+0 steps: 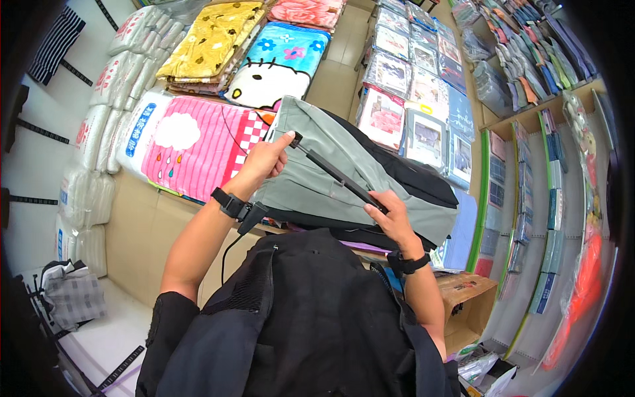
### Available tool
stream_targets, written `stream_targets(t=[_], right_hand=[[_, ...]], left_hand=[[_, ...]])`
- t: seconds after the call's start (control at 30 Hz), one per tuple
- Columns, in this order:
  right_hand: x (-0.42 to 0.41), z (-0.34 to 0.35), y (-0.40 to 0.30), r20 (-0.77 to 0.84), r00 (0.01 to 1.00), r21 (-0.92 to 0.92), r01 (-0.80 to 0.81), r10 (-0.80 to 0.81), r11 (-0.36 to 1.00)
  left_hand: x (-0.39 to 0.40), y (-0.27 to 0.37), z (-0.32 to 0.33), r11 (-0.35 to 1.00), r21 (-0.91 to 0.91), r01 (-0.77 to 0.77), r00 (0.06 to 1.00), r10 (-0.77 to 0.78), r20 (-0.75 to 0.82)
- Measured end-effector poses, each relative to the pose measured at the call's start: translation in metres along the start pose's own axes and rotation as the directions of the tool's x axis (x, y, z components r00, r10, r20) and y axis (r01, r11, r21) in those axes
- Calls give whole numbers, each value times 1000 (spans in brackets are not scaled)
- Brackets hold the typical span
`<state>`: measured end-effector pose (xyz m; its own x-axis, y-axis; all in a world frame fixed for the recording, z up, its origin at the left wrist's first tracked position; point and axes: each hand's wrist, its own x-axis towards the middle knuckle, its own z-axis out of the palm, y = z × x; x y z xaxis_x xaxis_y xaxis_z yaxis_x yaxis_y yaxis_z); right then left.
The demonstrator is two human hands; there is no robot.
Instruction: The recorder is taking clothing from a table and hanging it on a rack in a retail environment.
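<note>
My left hand (268,156) grips the black end clip of what looks like a trouser hanger (340,174), its thumb pressed on the clip. The far end of the dark bar is in my right hand (391,213), and a short metal rod shows near the left clip. Directly beneath lie grey-green garments (322,149), probably trousers, spread over the piled goods. Black garments (397,164) stick out from under them on both sides. A pink striped blanket pack (193,144) is just left of my left hand.
Folded blankets, one yellow (213,39) and one blue (278,49), lie beyond. Packaged bedding sets (389,69) stand in rows ahead right. White plastic-wrapped packs (96,134) are stacked at left. A cardboard box (466,322) sits low at right, below shelving (538,278). A cable (229,258) hangs from my left wristband.
</note>
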<state>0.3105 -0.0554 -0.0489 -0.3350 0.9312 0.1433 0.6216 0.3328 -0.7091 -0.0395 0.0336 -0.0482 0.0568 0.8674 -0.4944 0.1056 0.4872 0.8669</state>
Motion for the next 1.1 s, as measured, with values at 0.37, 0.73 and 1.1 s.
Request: stream_targets(t=[0.37, 0.73, 1.1], right_hand=[[-14, -8, -1, -11, 992, -119, 120, -122, 986], [-24, -12, 1, 77, 995, 24, -67, 65, 997], [-27, -10, 3, 130, 973, 145, -209, 191, 967]], left_hand=[[-13, -12, 7, 992, -44, 120, 993, -120, -3], [-13, -21, 15, 996, -20, 86, 996, -87, -38], [-16, -22, 16, 1000, -1, 29, 998, -29, -49]])
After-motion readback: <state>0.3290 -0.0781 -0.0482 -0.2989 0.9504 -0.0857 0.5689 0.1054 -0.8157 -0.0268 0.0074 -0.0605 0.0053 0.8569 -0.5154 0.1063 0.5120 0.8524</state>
